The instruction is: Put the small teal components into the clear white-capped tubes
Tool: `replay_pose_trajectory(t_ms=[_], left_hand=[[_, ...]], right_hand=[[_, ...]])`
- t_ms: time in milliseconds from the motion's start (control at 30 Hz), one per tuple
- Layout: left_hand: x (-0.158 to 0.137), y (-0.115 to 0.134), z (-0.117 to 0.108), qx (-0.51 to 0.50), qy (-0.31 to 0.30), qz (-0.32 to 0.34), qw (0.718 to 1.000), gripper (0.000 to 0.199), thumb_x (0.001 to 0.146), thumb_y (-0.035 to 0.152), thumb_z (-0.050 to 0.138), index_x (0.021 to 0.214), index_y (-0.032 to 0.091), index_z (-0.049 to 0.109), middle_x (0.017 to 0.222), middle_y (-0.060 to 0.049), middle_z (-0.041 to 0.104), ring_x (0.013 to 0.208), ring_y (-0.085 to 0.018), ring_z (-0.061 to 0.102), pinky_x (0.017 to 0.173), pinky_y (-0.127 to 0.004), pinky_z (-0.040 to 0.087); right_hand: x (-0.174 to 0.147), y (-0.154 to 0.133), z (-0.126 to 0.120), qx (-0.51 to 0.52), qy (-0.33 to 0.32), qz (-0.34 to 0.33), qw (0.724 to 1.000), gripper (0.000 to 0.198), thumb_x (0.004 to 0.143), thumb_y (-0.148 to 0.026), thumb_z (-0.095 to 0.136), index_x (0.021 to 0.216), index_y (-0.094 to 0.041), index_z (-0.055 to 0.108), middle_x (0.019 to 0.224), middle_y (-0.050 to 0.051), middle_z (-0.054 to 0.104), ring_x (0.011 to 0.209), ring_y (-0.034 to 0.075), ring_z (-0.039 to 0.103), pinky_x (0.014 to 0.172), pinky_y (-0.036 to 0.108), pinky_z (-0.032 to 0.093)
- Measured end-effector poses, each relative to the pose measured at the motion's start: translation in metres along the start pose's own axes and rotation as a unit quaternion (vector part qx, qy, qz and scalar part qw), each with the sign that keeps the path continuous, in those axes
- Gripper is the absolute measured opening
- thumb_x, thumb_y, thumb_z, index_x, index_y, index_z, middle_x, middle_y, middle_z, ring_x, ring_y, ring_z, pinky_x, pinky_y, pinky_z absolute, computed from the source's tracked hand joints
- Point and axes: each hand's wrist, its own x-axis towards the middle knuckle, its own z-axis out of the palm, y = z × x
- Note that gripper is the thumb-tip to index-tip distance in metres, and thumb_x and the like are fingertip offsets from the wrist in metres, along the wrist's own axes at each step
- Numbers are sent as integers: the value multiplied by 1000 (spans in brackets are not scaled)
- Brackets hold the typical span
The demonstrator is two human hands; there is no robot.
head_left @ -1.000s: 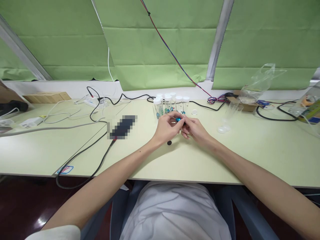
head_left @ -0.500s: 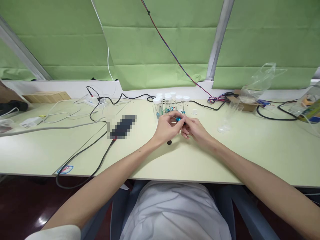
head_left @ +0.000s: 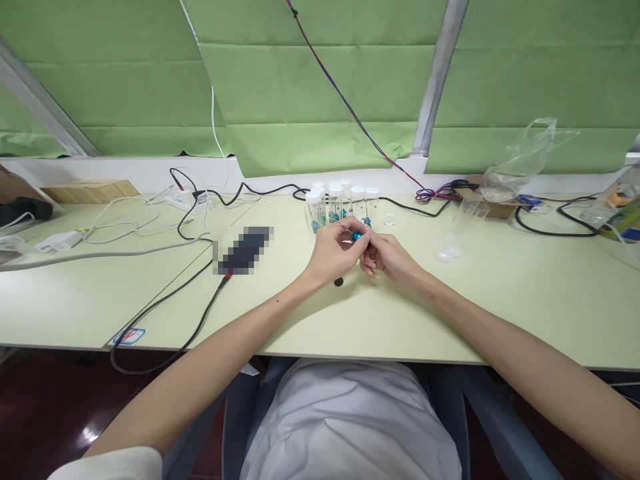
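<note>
Both hands meet above the middle of the table. A small shiny blue piece [head_left: 356, 236] shows between the fingers of my left hand [head_left: 335, 250], which is closed on it. My right hand [head_left: 393, 257] is closed as well, its thumb and forefinger pinched against the same spot; a dark bit shows there, mostly covered by the fingers. Just behind the hands stand several clear tubes with white caps [head_left: 335, 189], holding small blue and green pieces. A small black disc [head_left: 339, 282] lies on the table below my left hand.
A loose white cap [head_left: 389, 219] lies right of the tubes. Farther right are clear empty tubes [head_left: 453, 243] and a small cardboard box [head_left: 493, 208] with a plastic bag. At left lie a pixelated dark device [head_left: 245, 250] with a black cable, a power strip [head_left: 185, 200] and white cords.
The hands hold nearly the same pose around the blue piece. The whole view has shifted slightly, with the table sitting a little higher in the picture.
</note>
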Motion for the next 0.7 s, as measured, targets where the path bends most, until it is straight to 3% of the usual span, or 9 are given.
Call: replay_pose_trajectory(t_ms=[267, 567, 700], left_hand=[[0, -4, 1, -40, -13, -2, 999, 20, 87, 36, 69, 87, 16, 66, 87, -6, 68, 61, -10, 62, 55, -22, 53], [1, -2, 2, -70, -25, -15, 997, 21, 85, 35, 71, 83, 15, 65, 80, -4, 64, 64, -12, 64, 59, -25, 55], [3, -3, 1, -95, -10, -34, 995, 24, 82, 37, 74, 83, 16, 63, 74, -2, 63, 61, -12, 63, 57, -25, 54]], right_hand=[[-1, -3, 4, 17, 3, -7, 1000, 62, 81, -75, 59, 55, -19, 49, 42, -6, 33, 38, 7, 28, 37, 23, 28], [-1, -1, 4, -23, 20, -20, 999, 71, 84, -81, 44, 48, -20, 45, 37, -4, 30, 34, 9, 32, 36, 25, 27], [1, 0, 3, -13, 24, -29, 999, 66, 83, -79, 50, 56, -19, 50, 43, -2, 40, 37, 9, 37, 37, 24, 31]])
